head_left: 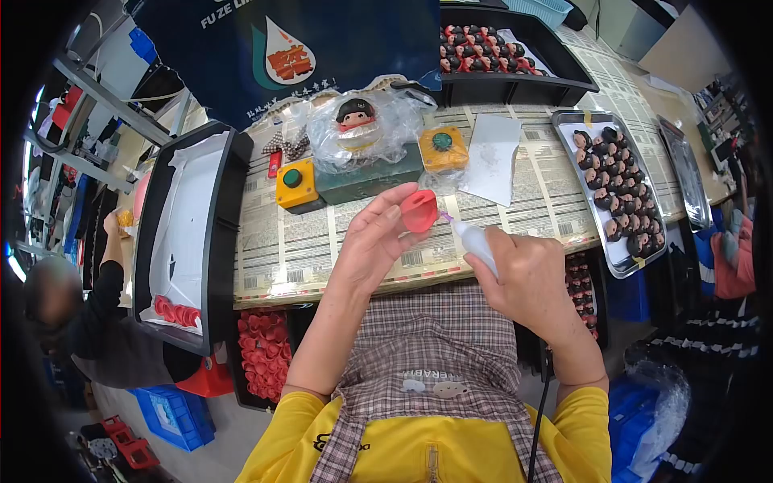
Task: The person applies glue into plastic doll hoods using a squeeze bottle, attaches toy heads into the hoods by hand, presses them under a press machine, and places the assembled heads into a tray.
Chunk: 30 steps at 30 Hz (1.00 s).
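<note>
Between the thumb and fingers of my left hand (377, 238) is a small red hollow plastic part (419, 211), its open side facing me. My right hand (523, 278) grips a white squeeze bottle (477, 244) with a thin purple nozzle. The nozzle tip is at the right edge of the red part; whether it touches, I cannot tell. Beyond my hands, a doll head with black hair (355, 117) sits in clear plastic wrap on a green block (366, 182). A yellow box with a green button (294, 183) stands left of the block, and another yellow button box (443, 150) stands right.
A black tray (145, 241) at the left holds red parts (176, 311). A metal tray (620, 264) of black-haired doll heads lies right; a black bin (515, 87) of heads stands behind. Red parts (263, 354) fill a bin below the table. A co-worker (105, 322) is at far left.
</note>
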### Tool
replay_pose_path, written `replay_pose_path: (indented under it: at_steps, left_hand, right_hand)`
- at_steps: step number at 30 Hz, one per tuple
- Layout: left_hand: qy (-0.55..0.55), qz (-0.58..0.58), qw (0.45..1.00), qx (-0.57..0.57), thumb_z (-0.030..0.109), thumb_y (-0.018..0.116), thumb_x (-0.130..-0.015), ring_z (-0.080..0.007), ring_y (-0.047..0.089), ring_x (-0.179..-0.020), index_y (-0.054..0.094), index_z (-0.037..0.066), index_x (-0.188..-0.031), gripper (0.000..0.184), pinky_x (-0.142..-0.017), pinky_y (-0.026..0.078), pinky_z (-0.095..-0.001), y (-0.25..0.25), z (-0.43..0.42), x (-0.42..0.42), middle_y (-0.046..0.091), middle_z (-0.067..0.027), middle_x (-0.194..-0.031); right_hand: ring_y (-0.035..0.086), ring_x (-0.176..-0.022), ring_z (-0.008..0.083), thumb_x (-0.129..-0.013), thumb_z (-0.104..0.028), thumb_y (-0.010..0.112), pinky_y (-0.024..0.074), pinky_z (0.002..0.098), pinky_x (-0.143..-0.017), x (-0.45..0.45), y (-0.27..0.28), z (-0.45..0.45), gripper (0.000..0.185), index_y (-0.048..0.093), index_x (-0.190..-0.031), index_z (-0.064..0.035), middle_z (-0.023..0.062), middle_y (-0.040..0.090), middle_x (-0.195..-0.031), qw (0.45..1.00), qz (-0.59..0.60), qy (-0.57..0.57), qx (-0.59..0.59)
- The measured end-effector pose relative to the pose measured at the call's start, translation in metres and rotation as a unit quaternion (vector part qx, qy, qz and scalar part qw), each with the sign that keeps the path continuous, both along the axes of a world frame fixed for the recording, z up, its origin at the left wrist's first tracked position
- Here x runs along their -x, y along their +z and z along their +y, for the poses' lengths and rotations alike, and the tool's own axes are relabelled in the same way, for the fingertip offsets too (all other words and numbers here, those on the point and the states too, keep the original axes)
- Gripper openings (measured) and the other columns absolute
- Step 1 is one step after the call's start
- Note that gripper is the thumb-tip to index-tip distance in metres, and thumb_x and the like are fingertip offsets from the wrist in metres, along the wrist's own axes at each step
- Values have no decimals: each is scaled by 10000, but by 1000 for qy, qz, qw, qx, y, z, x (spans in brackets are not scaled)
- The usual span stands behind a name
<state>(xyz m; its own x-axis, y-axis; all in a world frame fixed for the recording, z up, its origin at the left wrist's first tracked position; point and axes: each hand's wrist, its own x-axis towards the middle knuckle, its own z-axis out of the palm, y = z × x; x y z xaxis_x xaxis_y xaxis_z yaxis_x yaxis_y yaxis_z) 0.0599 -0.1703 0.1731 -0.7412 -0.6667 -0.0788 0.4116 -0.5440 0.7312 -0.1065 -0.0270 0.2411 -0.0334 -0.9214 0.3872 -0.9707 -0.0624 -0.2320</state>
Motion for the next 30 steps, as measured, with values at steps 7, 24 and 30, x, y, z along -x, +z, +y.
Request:
replay_pose_path:
  at_steps: [7, 24, 30]
  left_hand:
    - [-7, 24, 1000, -4, 171, 532, -925, -293, 551, -1159, 459, -1, -1301, 420, -944, 489, -441, -3, -4, 0, 516, -214, -1293]
    - [-30, 87, 996, 5, 146, 525, -906, -381, 506, -1203, 451, -10, -1289, 420, -992, 453, -456, -7, -8, 4, 480, -254, -1310]
    - [-26, 90, 996, 4, 139, 528, -901, -387, 507, -1200, 456, -12, -1284, 418, -992, 454, -459, -6, -7, 4, 483, -265, -1303]
  right_hand:
    - [564, -397, 242, -778, -210, 689, 434, 343, -391, -3, 1, 0, 234, 543, -729, -34, 82, 542, -479, 1000, -5, 9, 10]
    - [564, -395, 218, -775, -201, 700, 423, 329, -372, -7, 1, -1, 239, 532, -721, -40, 62, 521, -465, 998, -32, 54, 6]
    - [573, -415, 221, -770, -206, 704, 429, 326, -386, -7, -2, -1, 245, 532, -727, -38, 71, 540, -498, 997, -37, 59, 12]
